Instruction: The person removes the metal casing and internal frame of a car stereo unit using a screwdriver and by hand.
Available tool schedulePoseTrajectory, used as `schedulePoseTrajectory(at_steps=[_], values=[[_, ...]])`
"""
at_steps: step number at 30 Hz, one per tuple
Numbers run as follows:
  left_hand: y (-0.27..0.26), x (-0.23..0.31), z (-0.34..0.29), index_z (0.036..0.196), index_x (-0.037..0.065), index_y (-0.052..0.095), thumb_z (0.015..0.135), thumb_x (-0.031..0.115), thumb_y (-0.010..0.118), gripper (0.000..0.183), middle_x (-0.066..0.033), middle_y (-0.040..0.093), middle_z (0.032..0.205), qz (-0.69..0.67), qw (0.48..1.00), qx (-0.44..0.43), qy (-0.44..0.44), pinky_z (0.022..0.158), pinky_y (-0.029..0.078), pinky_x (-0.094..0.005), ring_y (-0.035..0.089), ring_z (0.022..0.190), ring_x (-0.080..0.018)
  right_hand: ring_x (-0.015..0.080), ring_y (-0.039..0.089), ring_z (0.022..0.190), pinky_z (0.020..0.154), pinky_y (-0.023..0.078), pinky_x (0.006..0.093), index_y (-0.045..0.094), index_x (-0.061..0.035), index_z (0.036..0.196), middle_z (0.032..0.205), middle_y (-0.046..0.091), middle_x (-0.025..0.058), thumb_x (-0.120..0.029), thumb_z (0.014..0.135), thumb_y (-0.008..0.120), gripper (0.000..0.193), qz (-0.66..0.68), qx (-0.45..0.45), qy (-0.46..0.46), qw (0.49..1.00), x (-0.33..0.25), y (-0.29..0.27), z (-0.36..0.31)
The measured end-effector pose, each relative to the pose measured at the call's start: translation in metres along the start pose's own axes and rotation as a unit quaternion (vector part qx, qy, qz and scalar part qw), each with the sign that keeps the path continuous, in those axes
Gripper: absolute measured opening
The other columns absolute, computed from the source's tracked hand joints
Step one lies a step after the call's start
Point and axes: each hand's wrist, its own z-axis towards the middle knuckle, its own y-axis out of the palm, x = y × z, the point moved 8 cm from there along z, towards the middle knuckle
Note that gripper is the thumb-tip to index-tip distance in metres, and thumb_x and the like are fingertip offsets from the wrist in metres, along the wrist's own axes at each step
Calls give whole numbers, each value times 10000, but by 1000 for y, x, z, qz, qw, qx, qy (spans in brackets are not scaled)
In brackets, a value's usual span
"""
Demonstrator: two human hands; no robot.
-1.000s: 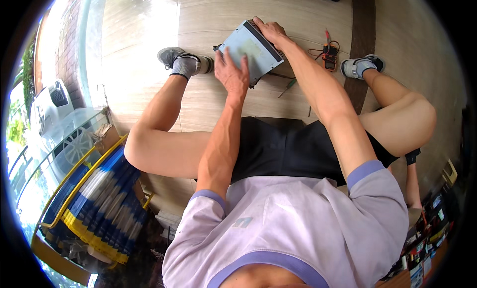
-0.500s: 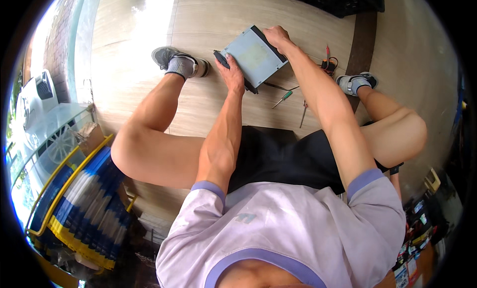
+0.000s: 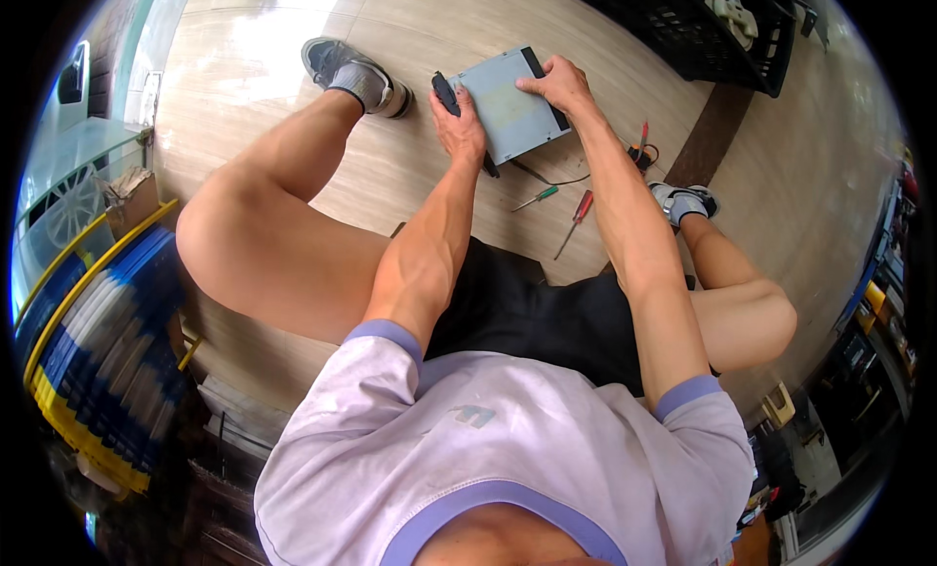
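Note:
A flat, boxy grey metal device [image 3: 503, 102] with black ends is held above the floor, its broad face toward me. My left hand [image 3: 459, 127] grips its left end, with the fingers along a black part [image 3: 446, 94] there. At the right end, my right hand [image 3: 563, 86] pinches the black edge, its thumb lying on the grey face and its other fingers partly hidden behind. A dark cable [image 3: 551, 178] runs over the floor below the device. Close by lie a green-handled screwdriver [image 3: 547, 191] and a red-handled screwdriver [image 3: 584, 207].
Right of my right forearm is a small orange-and-black item [image 3: 642, 157] with a red-tipped piece beside it. A black plastic crate [image 3: 673, 39] stands at the far right. My feet flank the work area. At the left is a yellow-framed rack [image 3: 61, 317] of blue packages.
My right hand has shifted from the far right corner down the device's edge, and its thumb now rests on the grey face. My left hand keeps its hold. The whole view has turned slightly.

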Motion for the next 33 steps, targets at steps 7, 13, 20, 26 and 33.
schedulePoseTrajectory(at_steps=[7, 13, 20, 26, 33], values=[[3, 0, 2, 1556, 37, 330, 1006, 640, 419, 821, -246, 485, 1477, -48, 999, -10, 17, 1135, 348, -448, 465, 1360, -394, 298, 708, 972, 858, 558, 397, 659, 36, 1103, 1040, 721, 207, -428, 642, 936, 710, 8, -37, 2, 999, 2, 1, 8], [4, 0, 3, 1553, 35, 337, 994, 674, 407, 852, -254, 479, 1471, -76, 997, -11, 24, 1142, 330, -462, 451, 1360, -407, 305, 696, 947, 811, 550, 394, 660, 28, 1082, 1037, 725, 202, -438, 613, 966, 728, -51, -24, -20, 998, -2, -1, 8], [-8, -1, 2, 1518, 46, 397, 1023, 586, 437, 733, -278, 537, 1391, -19, 1000, -2, 17, 1089, 391, -478, 524, 1284, -422, 297, 712, 951, 833, 554, 395, 717, 18, 1037, 1029, 737, 213, -395, 656, 915, 595, -14, -62, -5, 998, -1, 5, -4], [-18, 34, -2, 1514, 68, 387, 998, 461, 559, 671, -277, 442, 1462, 123, 980, 18, 155, 1106, 352, -520, 451, 1333, -431, 217, 691, 885, 800, 545, 359, 733, 5, 1050, 978, 742, 137, -260, 815, 807, 362, 209, -16, -1, 978, 37, 6, -3], [66, 126, -71, 1314, 184, 630, 934, 336, 670, 412, -122, 583, 1372, 362, 664, -216, 618, 1099, 357, -524, 485, 1321, -360, 157, 673, 887, 793, 537, 296, 728, 1, 1096, 979, 739, 86, -225, 893, 722, 303, 468, 20, 74, 880, 110, 34, -23]])
